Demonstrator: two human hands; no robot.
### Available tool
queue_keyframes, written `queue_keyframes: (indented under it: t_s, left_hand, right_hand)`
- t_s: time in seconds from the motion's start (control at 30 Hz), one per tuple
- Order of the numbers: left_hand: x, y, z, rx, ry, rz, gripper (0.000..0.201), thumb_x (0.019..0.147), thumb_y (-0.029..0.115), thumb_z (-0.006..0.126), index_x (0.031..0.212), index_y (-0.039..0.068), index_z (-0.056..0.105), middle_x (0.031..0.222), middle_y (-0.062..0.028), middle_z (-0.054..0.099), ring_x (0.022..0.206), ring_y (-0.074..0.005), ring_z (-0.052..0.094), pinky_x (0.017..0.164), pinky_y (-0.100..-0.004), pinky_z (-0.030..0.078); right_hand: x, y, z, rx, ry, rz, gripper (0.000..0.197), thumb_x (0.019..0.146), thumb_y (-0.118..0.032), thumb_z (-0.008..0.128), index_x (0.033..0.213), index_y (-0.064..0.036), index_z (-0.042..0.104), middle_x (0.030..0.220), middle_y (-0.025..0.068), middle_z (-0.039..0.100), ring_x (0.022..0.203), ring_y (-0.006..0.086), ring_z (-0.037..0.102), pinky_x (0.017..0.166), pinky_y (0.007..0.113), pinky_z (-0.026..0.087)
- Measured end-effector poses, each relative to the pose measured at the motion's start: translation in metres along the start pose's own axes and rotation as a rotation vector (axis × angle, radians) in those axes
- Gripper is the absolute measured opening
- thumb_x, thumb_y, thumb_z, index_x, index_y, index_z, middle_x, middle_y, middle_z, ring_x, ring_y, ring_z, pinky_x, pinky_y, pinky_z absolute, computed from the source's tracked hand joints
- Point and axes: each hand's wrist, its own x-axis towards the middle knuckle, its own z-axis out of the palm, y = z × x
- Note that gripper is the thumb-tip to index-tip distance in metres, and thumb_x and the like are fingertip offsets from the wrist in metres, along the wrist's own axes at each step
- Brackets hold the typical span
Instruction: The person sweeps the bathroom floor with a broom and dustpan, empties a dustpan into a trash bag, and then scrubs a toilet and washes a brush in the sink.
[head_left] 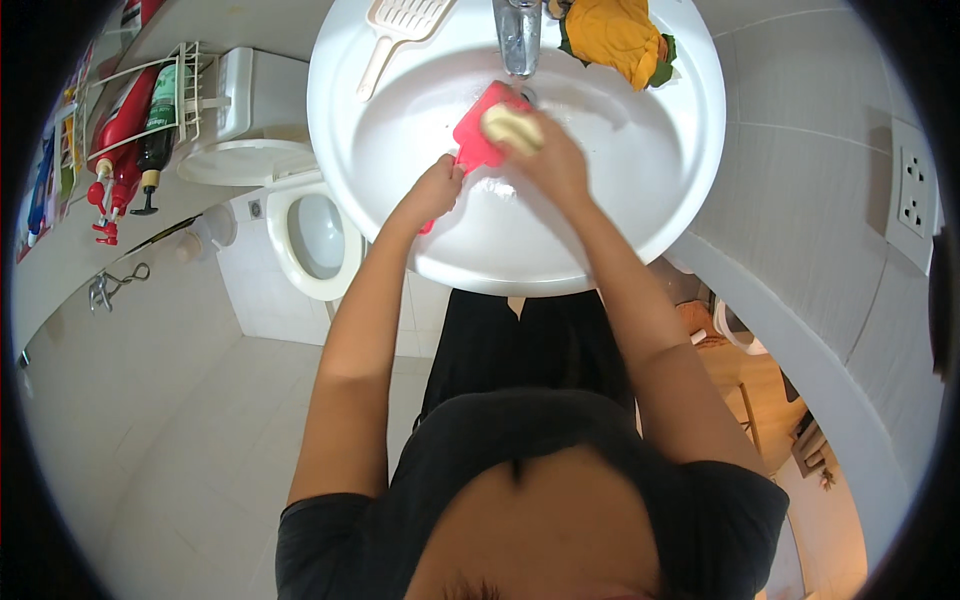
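My left hand (437,190) is closed around the handle of a pink scoop (478,142), whose flat, wide end is held over the basin of the white sink (655,225). In my right hand (555,160), somewhat blurred, a pale yellow sponge (512,128) is pressed against the scoop's wide end. Just beyond them stands the metal faucet (518,40). The sponge and fingers cover part of the pink surface, so its full shape is hidden.
A white slotted litter scoop (395,35) lies on the sink's far left rim. A bunched yellow cloth (622,40) with green edges sits at the far right. Left are a toilet (318,235) and a wire rack (190,95) with bottles; a wall outlet (912,190) is at right.
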Motion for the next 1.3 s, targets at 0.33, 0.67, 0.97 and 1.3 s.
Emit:
queue_keyframes:
  t_s: [0.33,0.67,0.97,1.3]
  left_hand:
    - [0.007,0.017,0.027,0.298,0.173,-0.123,0.042,0.095,0.037,0.027,0.106,0.006,0.054,0.103,-0.0169,0.062,0.098,-0.0347,0.058,0.083,-0.0463,0.044]
    - [0.012,0.016,0.026,0.344,0.166,-0.134,0.041,0.096,0.036,0.027,0.108,0.008,0.054,0.102,-0.0163,0.063,0.096,-0.0344,0.060,0.082,-0.0466,0.046]
    - [0.008,0.014,0.019,0.402,0.192,-0.129,0.040,0.096,0.035,0.027,0.104,0.007,0.055,0.094,-0.0167,0.064,0.090,-0.0346,0.061,0.079,-0.0469,0.046]
    - [0.013,0.008,0.019,0.428,0.212,-0.135,0.039,0.096,0.035,0.028,0.103,0.007,0.056,0.095,-0.0172,0.064,0.090,-0.0345,0.061,0.079,-0.0462,0.047]
  right_hand:
    - [0.081,0.054,0.007,-0.441,-0.065,0.210,0.056,0.073,-0.056,0.059,0.106,-0.0113,0.057,0.087,0.0137,0.066,0.081,0.0293,0.064,0.071,0.039,0.049]
    - [0.074,0.038,0.005,-0.448,-0.102,0.060,0.051,0.070,-0.049,0.065,0.104,-0.0125,0.055,0.086,0.0120,0.065,0.084,0.0320,0.062,0.071,0.043,0.048]
    - [0.031,0.047,-0.016,-0.400,-0.157,0.200,0.044,0.072,-0.044,0.064,0.104,-0.0139,0.055,0.089,0.0117,0.065,0.084,0.0289,0.062,0.069,0.041,0.047]
    - [0.027,0.057,-0.013,-0.509,-0.178,0.064,0.044,0.073,-0.035,0.067,0.109,-0.0140,0.052,0.089,0.0107,0.064,0.080,0.0300,0.063,0.066,0.042,0.049]
